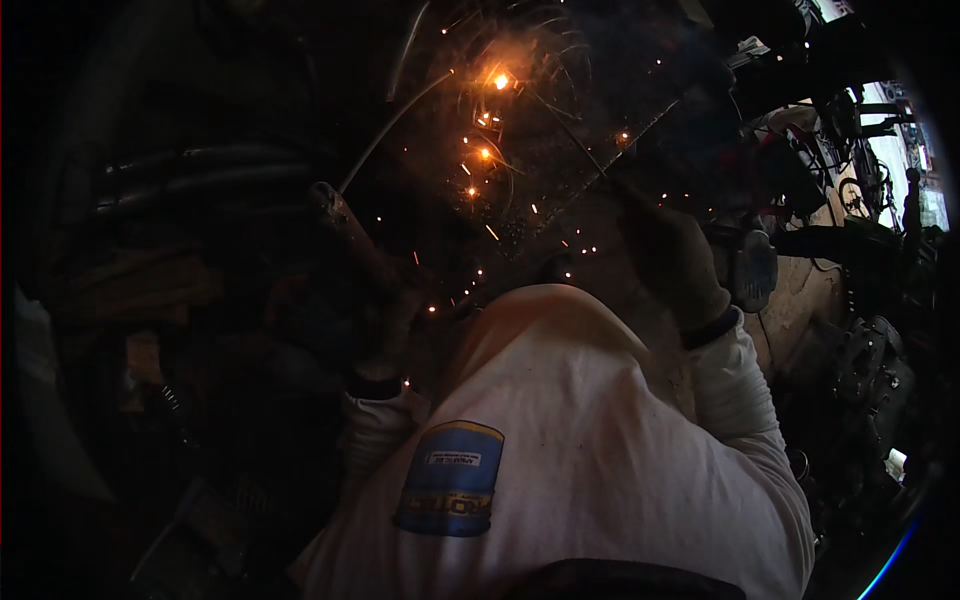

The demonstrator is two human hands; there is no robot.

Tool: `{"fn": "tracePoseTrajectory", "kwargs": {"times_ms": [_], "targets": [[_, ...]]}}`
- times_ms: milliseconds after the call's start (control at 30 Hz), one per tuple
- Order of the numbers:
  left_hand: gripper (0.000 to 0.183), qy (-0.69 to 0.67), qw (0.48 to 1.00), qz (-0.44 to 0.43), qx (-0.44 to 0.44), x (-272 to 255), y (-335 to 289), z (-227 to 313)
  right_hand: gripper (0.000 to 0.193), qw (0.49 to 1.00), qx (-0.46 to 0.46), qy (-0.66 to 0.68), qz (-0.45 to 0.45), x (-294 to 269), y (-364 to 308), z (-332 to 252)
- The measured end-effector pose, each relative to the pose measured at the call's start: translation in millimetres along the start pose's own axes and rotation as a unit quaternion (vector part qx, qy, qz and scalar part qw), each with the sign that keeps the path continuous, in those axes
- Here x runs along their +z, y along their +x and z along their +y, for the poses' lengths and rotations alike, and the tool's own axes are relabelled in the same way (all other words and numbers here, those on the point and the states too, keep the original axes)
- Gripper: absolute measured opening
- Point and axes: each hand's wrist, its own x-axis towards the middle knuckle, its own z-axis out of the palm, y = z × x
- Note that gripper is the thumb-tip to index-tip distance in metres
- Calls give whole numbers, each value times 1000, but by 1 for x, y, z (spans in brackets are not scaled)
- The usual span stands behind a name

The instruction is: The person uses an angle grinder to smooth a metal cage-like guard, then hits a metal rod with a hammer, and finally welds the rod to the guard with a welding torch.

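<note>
My left hand is dark and partly lost in shadow, closed round a thick handle that looks like a torch. From the handle's far end a thin curved metal tube reaches toward a bright orange glow at the top. My right hand, in a brownish glove, is closed on a thin straight rod that slants up to the left toward the same glow. The glowing workpiece is too dark to make out. Sparks scatter downward between my two hands, and light smoke hangs about the glow.
My white long-sleeved shirt fills the lower middle. At right lie dark metal machine parts and a pale board, with a bright opening beyond. Dark pipes and wood pieces lie at left.
</note>
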Motion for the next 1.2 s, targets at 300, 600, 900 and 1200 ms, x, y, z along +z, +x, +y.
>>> {"fn": "tracePoseTrajectory", "kwargs": {"times_ms": [300,600,900,1200], "targets": [[11,104,988,-28,108,1,0,-4,46,1000,-23,3,22,3,-1,3],[12,-157,986,-3,-52,7,1,0,45,1000,-5,-21,6,-2,-3,-3],[18,-187,982,-10,-31,3,-5,-6,47,998,-38,4,45,-13,-27,-3],[21,-215,976,-7,-28,6,2,-8,46,999,-34,2,6,-6,-34,12]]}}
